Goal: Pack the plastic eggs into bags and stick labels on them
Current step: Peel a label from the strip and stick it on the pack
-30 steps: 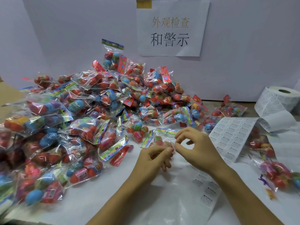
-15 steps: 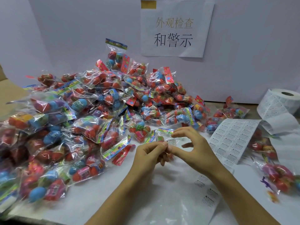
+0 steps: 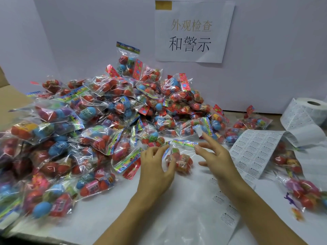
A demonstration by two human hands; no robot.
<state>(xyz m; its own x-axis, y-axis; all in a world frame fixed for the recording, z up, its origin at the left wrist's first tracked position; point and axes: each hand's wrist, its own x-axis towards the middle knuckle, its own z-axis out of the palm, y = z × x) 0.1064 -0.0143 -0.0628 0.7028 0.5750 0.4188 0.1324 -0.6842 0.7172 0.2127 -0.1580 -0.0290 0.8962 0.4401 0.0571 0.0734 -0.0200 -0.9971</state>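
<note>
A small clear bag of plastic eggs (image 3: 182,160) with a colourful header strip lies on the white table between my hands. My left hand (image 3: 155,168) curls round its left side, thumb near the header's left end and fingers on the eggs. My right hand (image 3: 216,160) hovers just right of the bag with its fingers spread, and the thumb tip touches the header's right end. A small white label (image 3: 198,131) clings to the tip of my right index finger, above the bag.
A big pile of packed egg bags (image 3: 99,124) fills the left and back. A label sheet (image 3: 251,152) runs from a roll (image 3: 313,110) at right. Flat clear bags (image 3: 203,213) lie in front of me, more egg bags (image 3: 304,191) at right. A paper sign (image 3: 192,30) hangs on the wall.
My hands were pinched together over the bag's header; now they have parted. The right hand has spread its fingers and lifted a label on its index fingertip.
</note>
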